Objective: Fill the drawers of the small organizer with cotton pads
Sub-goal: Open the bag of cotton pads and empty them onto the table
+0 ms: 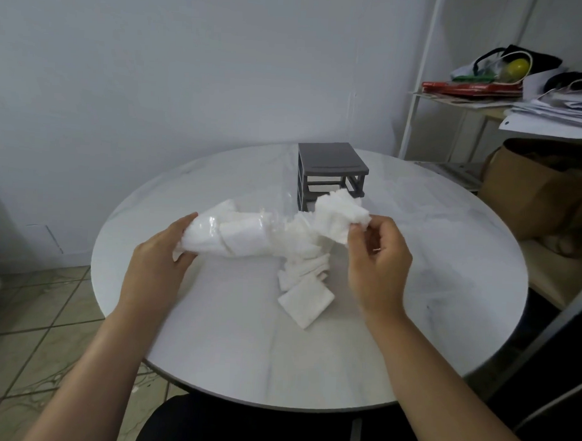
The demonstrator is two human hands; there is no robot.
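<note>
A person's left hand (pixel 159 262) gripped the bag (pixel 230 233); right hand (pixel 377 256) pinched a clump of pads (pixel 341 215). The far organizer (pixel 331 159) looked empty, nothing filled yet.

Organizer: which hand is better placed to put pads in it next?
Right, probably. The right hand pinches a clump of pads near the organizer; the left hand holds the bag.

light: soft, even; shadows: faint; edges: wide-angle bowed; focus: slightly soft
</note>
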